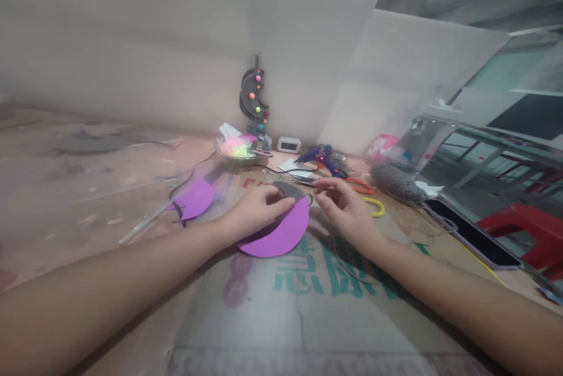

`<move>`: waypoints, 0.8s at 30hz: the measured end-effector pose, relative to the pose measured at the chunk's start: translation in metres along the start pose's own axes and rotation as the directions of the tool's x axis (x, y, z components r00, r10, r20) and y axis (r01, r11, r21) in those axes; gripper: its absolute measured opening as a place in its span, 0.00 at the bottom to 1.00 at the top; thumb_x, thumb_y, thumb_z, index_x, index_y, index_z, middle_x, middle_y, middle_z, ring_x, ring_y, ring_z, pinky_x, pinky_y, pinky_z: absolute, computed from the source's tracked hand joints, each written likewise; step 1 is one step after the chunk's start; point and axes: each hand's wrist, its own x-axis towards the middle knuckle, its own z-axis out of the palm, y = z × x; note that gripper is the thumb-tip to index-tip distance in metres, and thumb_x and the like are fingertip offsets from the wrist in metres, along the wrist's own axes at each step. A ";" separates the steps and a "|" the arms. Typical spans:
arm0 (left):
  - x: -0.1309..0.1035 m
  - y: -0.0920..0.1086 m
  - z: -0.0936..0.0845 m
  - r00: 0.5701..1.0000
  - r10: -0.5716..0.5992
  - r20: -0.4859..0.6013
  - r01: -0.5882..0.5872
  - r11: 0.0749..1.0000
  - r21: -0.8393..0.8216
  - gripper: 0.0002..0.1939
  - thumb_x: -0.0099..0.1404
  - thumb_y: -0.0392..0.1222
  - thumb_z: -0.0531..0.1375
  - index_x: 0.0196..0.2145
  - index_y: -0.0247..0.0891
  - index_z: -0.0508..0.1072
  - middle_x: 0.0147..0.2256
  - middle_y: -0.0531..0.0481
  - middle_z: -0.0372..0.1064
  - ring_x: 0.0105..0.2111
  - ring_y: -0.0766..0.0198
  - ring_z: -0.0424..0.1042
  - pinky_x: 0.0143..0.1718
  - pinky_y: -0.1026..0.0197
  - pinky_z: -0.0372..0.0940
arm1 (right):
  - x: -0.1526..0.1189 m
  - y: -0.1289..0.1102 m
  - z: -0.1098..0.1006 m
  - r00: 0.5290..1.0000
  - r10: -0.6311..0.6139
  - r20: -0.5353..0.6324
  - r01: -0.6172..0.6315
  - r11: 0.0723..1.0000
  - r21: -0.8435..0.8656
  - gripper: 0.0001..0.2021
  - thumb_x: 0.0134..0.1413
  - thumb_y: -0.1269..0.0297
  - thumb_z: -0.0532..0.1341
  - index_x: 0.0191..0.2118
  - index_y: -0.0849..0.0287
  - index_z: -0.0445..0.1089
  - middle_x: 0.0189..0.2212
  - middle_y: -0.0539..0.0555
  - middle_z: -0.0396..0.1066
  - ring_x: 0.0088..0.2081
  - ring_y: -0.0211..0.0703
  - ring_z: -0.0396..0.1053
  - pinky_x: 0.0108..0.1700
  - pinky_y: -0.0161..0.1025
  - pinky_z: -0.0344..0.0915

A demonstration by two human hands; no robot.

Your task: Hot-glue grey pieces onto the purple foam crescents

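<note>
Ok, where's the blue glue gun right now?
In the head view, the blue glue gun lies right of centre near the wall, just right of the small white device and beyond the right hand.

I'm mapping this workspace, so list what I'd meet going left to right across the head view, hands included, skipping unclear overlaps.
Notched purple piece, left hand holding a rounded purple piece, small white device, glue gun, right hand, grey yarn, phone.
</note>
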 end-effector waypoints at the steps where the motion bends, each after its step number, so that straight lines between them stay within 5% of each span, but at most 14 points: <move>1: 0.000 0.001 0.000 1.000 0.007 0.011 -0.007 1.000 -0.001 0.17 0.61 0.53 0.56 0.26 0.36 0.70 0.24 0.54 0.66 0.24 0.66 0.63 0.25 0.64 0.55 | -0.002 0.000 0.002 0.998 0.011 0.054 -0.012 1.000 0.004 0.14 0.56 0.56 0.60 0.46 0.56 0.68 0.24 0.48 0.63 0.22 0.34 0.58 0.23 0.34 0.56; 8: 0.000 0.002 0.001 0.999 0.023 0.025 -0.024 1.000 0.016 0.16 0.60 0.52 0.56 0.26 0.36 0.70 0.24 0.53 0.67 0.25 0.65 0.64 0.26 0.64 0.55 | 0.000 0.006 0.006 0.964 0.104 0.244 -0.175 0.942 0.287 0.19 0.56 0.59 0.60 0.53 0.52 0.61 0.45 0.54 0.69 0.20 0.30 0.63 0.18 0.33 0.61; 12: 0.001 0.000 0.002 1.000 0.011 0.006 -0.011 1.000 0.012 0.17 0.60 0.53 0.56 0.24 0.36 0.68 0.21 0.54 0.64 0.23 0.66 0.62 0.25 0.65 0.54 | 0.003 0.007 0.007 0.951 0.100 0.293 -0.203 0.916 0.346 0.19 0.54 0.60 0.62 0.50 0.54 0.61 0.34 0.50 0.70 0.22 0.32 0.65 0.20 0.32 0.62; 15: 0.001 0.001 0.002 1.000 0.007 0.010 -0.007 1.000 0.024 0.17 0.60 0.53 0.56 0.23 0.36 0.67 0.21 0.54 0.63 0.22 0.66 0.62 0.24 0.65 0.54 | 0.004 0.007 0.006 0.972 0.101 0.213 -0.161 0.945 0.284 0.15 0.52 0.61 0.62 0.45 0.57 0.65 0.26 0.46 0.66 0.22 0.33 0.64 0.23 0.32 0.61; 24: 0.000 0.001 0.002 1.000 0.004 0.008 -0.005 0.996 0.093 0.18 0.60 0.55 0.55 0.25 0.37 0.69 0.22 0.53 0.67 0.24 0.64 0.66 0.25 0.64 0.55 | 0.004 0.005 0.003 0.983 0.155 0.095 -0.161 0.985 0.066 0.07 0.53 0.60 0.60 0.32 0.58 0.67 0.21 0.45 0.63 0.21 0.34 0.59 0.23 0.33 0.56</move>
